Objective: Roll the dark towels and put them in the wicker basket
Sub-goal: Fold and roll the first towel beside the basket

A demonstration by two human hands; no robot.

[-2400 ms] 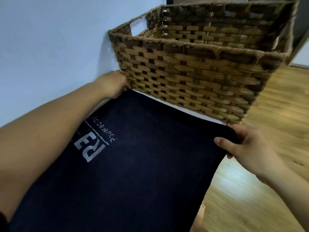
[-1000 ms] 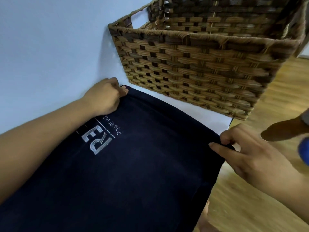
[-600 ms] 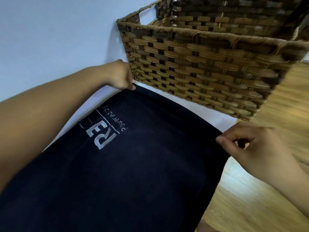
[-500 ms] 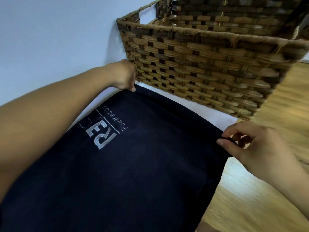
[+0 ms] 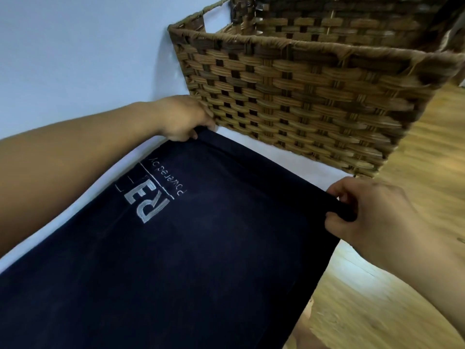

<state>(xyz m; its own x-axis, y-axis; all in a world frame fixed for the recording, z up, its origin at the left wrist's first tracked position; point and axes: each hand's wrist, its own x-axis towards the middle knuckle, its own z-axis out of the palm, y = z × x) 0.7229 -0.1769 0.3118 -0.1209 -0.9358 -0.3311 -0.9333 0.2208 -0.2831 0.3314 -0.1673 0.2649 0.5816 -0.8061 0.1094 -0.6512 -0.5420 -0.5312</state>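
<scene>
A dark navy towel (image 5: pixel 191 260) with a pale stitched logo lies spread flat on a white surface, its far edge toward the wicker basket (image 5: pixel 302 96). My left hand (image 5: pixel 183 119) pinches the towel's far left corner, close to the basket's near wall. My right hand (image 5: pixel 372 217) grips the far right corner, where the edge is curled into a small first fold between thumb and fingers. The basket stands just beyond the towel; its inside is mostly out of view.
The white surface (image 5: pixel 264 149) ends just right of the towel, with a wooden floor (image 5: pixel 377 311) below. A pale wall (image 5: pixel 75 59) runs along the left, right behind the basket's left side.
Both hands have stayed at the far corners. My right hand's fingers have curled the right corner over into a small roll; my left hand has taken a firmer pinch of its corner.
</scene>
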